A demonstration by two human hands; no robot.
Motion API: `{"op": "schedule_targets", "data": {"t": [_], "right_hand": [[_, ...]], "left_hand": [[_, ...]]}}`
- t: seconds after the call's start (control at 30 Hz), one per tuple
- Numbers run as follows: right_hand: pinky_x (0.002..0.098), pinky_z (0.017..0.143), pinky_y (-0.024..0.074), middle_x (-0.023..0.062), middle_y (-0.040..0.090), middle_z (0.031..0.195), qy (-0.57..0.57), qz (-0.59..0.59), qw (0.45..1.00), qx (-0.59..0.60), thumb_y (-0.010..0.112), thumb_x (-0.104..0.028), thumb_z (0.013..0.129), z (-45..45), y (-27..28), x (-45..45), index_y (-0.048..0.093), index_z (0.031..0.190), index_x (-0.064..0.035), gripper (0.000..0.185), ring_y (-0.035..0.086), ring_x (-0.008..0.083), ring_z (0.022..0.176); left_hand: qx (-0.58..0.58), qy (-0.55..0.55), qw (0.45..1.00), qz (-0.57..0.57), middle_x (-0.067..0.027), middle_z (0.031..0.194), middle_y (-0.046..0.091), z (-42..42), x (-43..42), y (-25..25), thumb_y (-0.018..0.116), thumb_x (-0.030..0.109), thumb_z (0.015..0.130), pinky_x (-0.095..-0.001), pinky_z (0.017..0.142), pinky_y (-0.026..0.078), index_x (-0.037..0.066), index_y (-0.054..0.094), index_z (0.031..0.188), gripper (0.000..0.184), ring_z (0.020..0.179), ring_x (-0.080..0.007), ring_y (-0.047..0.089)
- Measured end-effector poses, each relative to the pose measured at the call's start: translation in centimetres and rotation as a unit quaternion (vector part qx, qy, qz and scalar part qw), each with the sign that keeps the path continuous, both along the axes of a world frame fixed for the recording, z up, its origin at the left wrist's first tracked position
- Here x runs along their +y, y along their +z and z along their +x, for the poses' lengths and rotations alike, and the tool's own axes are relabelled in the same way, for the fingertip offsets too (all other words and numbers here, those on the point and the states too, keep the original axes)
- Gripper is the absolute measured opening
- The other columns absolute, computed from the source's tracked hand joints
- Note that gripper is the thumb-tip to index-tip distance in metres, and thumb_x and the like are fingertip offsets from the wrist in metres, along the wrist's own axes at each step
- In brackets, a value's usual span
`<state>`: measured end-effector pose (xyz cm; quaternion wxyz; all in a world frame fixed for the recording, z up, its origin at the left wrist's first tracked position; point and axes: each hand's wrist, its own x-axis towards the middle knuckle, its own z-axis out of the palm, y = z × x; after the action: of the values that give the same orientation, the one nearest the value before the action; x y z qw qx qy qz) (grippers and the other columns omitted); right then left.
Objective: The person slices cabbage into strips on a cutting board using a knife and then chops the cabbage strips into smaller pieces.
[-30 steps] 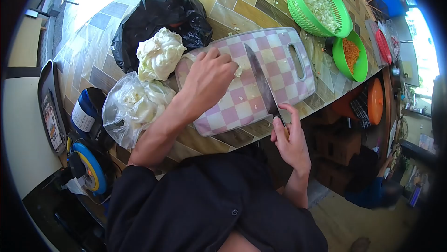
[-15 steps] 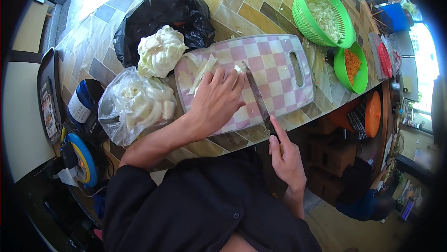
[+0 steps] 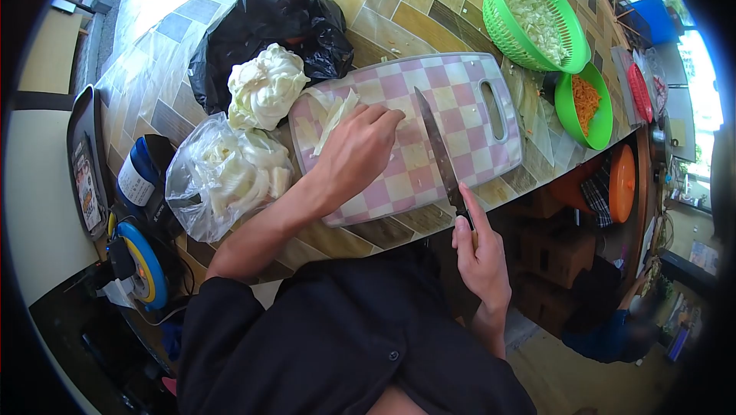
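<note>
Surface: tabletop point(image 3: 406, 12) in brown, tan and grey herringbone plank pattern, glare at the upper left of the frame.

Board: rounded rectangular cutting board point(image 3: 475, 139) in pink-and-cream check, handle slot at its right end, set askew in the centre of the frame.

Board contents: pale cabbage strips point(image 3: 335, 120) on the board's left part, with small scraps about.

Left hand point(image 3: 356, 143): over the board's left half beside the strips, fingers curled and bunched; whether they pinch anything cannot be told.

Right hand point(image 3: 479, 250): closed around the handle of a long dark-bladed knife point(image 3: 438, 143), index finger extended toward the blade; blade slanting over the board, contact uncertain.

Left of board: black plastic bag point(image 3: 230, 39), whitish cabbage head point(image 3: 267, 87) against it, clear plastic bag point(image 3: 192, 177) of pale leaves below.

Upper right: green perforated colander point(image 3: 512, 37) of shredded cabbage; just beneath, green bowl point(image 3: 602, 125) of orange shreds.

Room: tan floor point(image 3: 567, 373) at lower right; orange round container point(image 3: 622, 183) beyond the table.

Edges: near table edge runs close below the board, rising rightward. Patterned tabletop shows above the board, between black bag and colander; only a narrow strip lies on the person's side.
</note>
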<state>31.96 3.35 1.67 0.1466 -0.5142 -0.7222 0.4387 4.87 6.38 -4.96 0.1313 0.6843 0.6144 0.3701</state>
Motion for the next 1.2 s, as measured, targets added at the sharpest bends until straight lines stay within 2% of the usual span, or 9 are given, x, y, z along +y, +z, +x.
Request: {"op": "schedule_targets", "data": {"t": [0.1,0.2,0.3,0.4,0.5,0.6,0.7,1.0,1.2], "right_hand": [[0.0275,0.066,0.0486,0.0047,0.056,0.071,0.011,-0.024,1.0,-0.016,0.052,-0.01,0.111,0.2,0.6,0.1,0.042,0.166,-0.0115,0.055,0.052,0.0093,0.064],[0.0276,0.066,0.0488,0.0047,0.056,0.071,0.004,-0.042,0.999,-0.019,0.051,-0.011,0.112,0.0,0.9,-0.1,0.042,0.166,-0.0115,0.055,0.053,0.0095,0.064],[0.0335,0.061,0.0459,0.0105,0.051,0.066,-0.006,-0.02,1.0,-0.005,0.054,-0.012,0.111,-0.2,0.3,-0.5,0.046,0.163,-0.014,0.053,0.05,0.0173,0.057],[0.0341,0.062,0.0461,0.0113,0.052,0.068,-0.007,-0.035,0.999,-0.011,0.054,-0.011,0.111,-0.4,0.7,-0.6,0.046,0.164,-0.0142,0.054,0.05,0.0188,0.057],[0.0344,0.063,0.0465,0.0124,0.053,0.069,-0.006,-0.035,0.999,-0.025,0.054,-0.01,0.11,-0.3,0.9,-0.9,0.047,0.163,-0.0142,0.054,0.049,0.0202,0.058],[0.035,0.063,0.0474,0.0138,0.054,0.071,0.007,-0.032,0.998,-0.046,0.055,-0.01,0.11,-0.1,1.6,-1.2,0.049,0.162,-0.0141,0.053,0.05,0.0218,0.058],[0.0351,0.064,0.0479,0.015,0.054,0.072,0.007,-0.036,0.997,-0.067,0.055,-0.009,0.109,0.1,2.3,-1.7,0.052,0.16,-0.0138,0.051,0.051,0.0234,0.059],[0.0338,0.068,0.0505,0.0175,0.062,0.08,0.013,-0.058,0.991,-0.119,0.057,-0.006,0.108,0.3,3.4,-2.9,0.054,0.158,-0.0125,0.051,0.054,0.0274,0.062],[0.0336,0.069,0.0514,0.0187,0.064,0.083,0.015,-0.041,0.993,-0.109,0.057,-0.005,0.107,0.1,3.5,-3.2,0.054,0.158,-0.0118,0.051,0.057,0.0279,0.064]], "left_hand": [[-0.182,-0.019,0.975,-0.129,-0.0148,0.111,0.073,0.0,-0.4,2.6,0.071,0.003,0.094,-0.0444,0.082,0.057,0.0,0.075,0.113,0.02,0.09,-0.0347,0.071],[-0.129,-0.027,0.988,-0.087,-0.0138,0.114,0.073,-0.2,-0.3,1.1,0.072,0.004,0.095,-0.0436,0.087,0.056,0.001,0.076,0.114,0.02,0.097,-0.0339,0.07],[0.044,0.016,0.999,0.008,-0.0114,0.119,0.072,-0.3,-0.3,0.1,0.073,0.005,0.094,-0.0424,0.091,0.055,0.003,0.077,0.114,0.02,0.103,-0.0321,0.068],[0.057,-0.007,0.998,-0.01,-0.0085,0.124,0.07,-0.7,-0.8,0.8,0.074,0.008,0.094,-0.0422,0.095,0.052,0.004,0.077,0.114,0.021,0.109,-0.0298,0.064],[0.15,-0.071,0.986,-0.014,-0.0055,0.131,0.069,-0.7,-1.6,1.1,0.075,0.015,0.093,-0.0418,0.095,0.051,0.004,0.075,0.12,0.029,0.11,-0.0277,0.061],[0.213,-0.067,0.973,-0.056,-0.0026,0.136,0.066,0.3,-3.0,1.1,0.076,0.022,0.093,-0.0396,0.093,0.048,0.003,0.071,0.13,0.043,0.111,-0.0251,0.057],[0.229,-0.058,0.969,-0.072,-0.0016,0.139,0.063,0.8,-3.4,1.4,0.077,0.026,0.092,-0.0381,0.09,0.046,0.001,0.066,0.138,0.054,0.107,-0.0239,0.054],[0.222,-0.057,0.972,-0.057,-0.0039,0.143,0.06,1.0,-3.7,1.0,0.079,0.028,0.091,-0.0384,0.089,0.045,-0.002,0.066,0.136,0.056,0.105,-0.0248,0.053],[0.219,-0.056,0.973,-0.056,-0.0042,0.146,0.059,0.9,-3.9,0.8,0.079,0.029,0.091,-0.0385,0.09,0.045,-0.002,0.065,0.139,0.058,0.105,-0.025,0.053]]}}
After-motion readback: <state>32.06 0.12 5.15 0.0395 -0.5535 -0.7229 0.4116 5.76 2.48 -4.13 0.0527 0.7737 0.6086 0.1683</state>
